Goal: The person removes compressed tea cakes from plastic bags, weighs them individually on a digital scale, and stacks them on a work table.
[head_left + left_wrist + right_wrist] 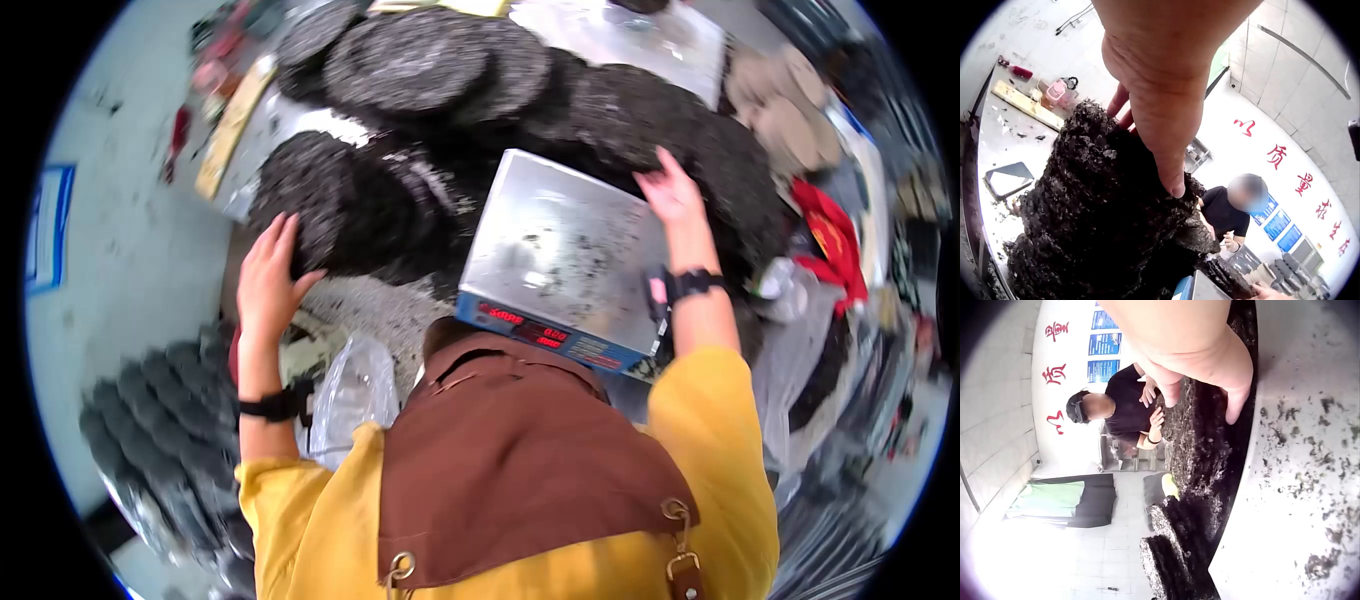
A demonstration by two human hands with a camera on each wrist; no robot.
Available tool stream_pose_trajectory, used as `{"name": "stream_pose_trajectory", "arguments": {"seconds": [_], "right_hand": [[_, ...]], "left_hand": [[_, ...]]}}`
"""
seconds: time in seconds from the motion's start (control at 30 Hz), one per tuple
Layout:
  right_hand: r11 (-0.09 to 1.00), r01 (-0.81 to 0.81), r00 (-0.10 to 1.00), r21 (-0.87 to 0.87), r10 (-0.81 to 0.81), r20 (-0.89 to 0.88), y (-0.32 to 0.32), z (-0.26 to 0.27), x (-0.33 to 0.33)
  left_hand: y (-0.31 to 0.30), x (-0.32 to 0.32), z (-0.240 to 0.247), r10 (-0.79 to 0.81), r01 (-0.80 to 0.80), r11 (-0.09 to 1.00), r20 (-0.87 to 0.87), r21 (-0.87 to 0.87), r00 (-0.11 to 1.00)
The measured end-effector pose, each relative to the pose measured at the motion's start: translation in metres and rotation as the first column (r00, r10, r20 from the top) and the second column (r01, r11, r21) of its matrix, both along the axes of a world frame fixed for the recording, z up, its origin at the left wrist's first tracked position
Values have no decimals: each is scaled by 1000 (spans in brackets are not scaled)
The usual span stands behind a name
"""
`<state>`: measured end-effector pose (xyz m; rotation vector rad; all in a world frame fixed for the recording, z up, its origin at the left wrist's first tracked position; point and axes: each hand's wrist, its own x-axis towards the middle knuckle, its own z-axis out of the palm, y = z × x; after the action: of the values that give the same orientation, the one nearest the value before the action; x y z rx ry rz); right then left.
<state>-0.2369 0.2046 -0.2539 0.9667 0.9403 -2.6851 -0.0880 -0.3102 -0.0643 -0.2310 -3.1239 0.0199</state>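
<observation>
A stack of dark, flaky round discs (305,190) leans on its side at the left. My left hand (265,275) lies against its near left edge, fingers extended; in the left wrist view the hand (1160,119) rests over the top of the dark stack (1085,206). Beyond the scale's far right corner, my right hand (673,192) is at the dark discs (635,115), its fingers spread. The right wrist view has that hand (1200,347) with fingertips at the dark layered edge (1200,444); firm contact is unclear. The silver-topped scale (570,230) carries dark crumbs and shows red digits.
More dark discs (410,60) lie along the back. A wooden strip (235,125) is at the left, and a clear bag (355,390) near my body. Brown round pieces (785,135) and a red cloth (832,240) are at the right. A person in black (1125,403) is across the table.
</observation>
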Motion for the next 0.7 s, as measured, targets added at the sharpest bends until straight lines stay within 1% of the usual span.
{"name": "stream_pose_trajectory", "arguments": {"seconds": [0.03, 0.07, 0.1, 0.17, 0.2, 0.23, 0.27, 0.3, 0.33, 0.37, 0.4, 0.43, 0.47, 0.5, 0.53, 0.57, 0.6, 0.63, 0.67, 0.7], "right_hand": [[1000, -3, 1000, 6, 3, 19, 11, -9, 5], [996, -48, 999, 73, 49, -8, 14, 3, 21], [987, -74, 996, 146, 80, -35, 17, 25, 44], [931, -182, 964, 318, 232, -128, 22, 58, 94], [884, -138, 967, 446, 218, -131, 32, 61, 119], [819, -86, 971, 567, 196, -137, 47, 64, 142], [686, -4, 983, 728, 135, -122, 68, 57, 169], [509, 65, 993, 858, 53, -107, 94, 43, 200], [169, 27, 1000, 985, 8, -29, 124, 25, 236], [-32, -108, 990, 994, -90, 104, 134, 23, 271], [-441, -199, 980, 875, -85, 180, 142, 21, 302], [-394, -266, 964, 880, -91, 251, 132, 33, 323], [-462, -385, 918, 799, -98, 385, 128, 35, 339], [-591, -399, 902, 700, -115, 417, 143, -5, 364], [-584, -491, 850, 646, -159, 502, 140, -22, 377], [-569, -568, 793, 594, -187, 579, 133, -33, 382], [-574, -542, 816, 613, -188, 546, 132, -37, 384], [-581, -509, 841, 635, -182, 509, 133, -40, 386], [-599, -531, 831, 599, -229, 507, 134, -36, 385], [-584, -539, 828, 607, -237, 508, 135, -25, 382]], "left_hand": [[-5, 1, -4, -12, 11, 1000, -20, -9, 1000], [-8, 0, -8, -22, 22, 1000, -22, -8, 1000], [-9, 0, -8, -5, 5, 1000, -12, 12, 1000], [-4, -1, -11, 57, -56, 998, -87, 13, 995], [-7, 0, -11, 51, -50, 999, -90, 15, 995], [-12, 1, -10, 47, -38, 998, -219, 47, 975], [-12, -1, -8, 36, -9, 997, -342, 78, 939], [-3, 0, 1, 76, 1, 988, -498, 152, 864], [3, 1, 9, 60, 60, 982, -600, 178, 797], [23, 3, 18, 90, 129, 950, -648, 284, 757], [38, 8, 10, 324, 92, 800, -555, 594, 766], [56, 10, 4, 495, 27, 625, -423, 780, 759], [84, 7, -4, 453, 67, 268, -187, 961, 872], [113, 8, -10, 318, 6, -120, 33, 993, 947], [143, 7, -19, 277, -163, -159, 203, 974, 939], [170, 3, -33, 243, -323, -176, 359, 930, 901], [184, -3, -56, -39, -411, -270, 417, 871, 908], [207, -5, -71, -61, -539, -273, 545, 797, 836], [222, -10, -91, -101, -575, -177, 566, 799, 818], [231, -11, -97, -129, -612, -47, 602, 790, 788]]}}
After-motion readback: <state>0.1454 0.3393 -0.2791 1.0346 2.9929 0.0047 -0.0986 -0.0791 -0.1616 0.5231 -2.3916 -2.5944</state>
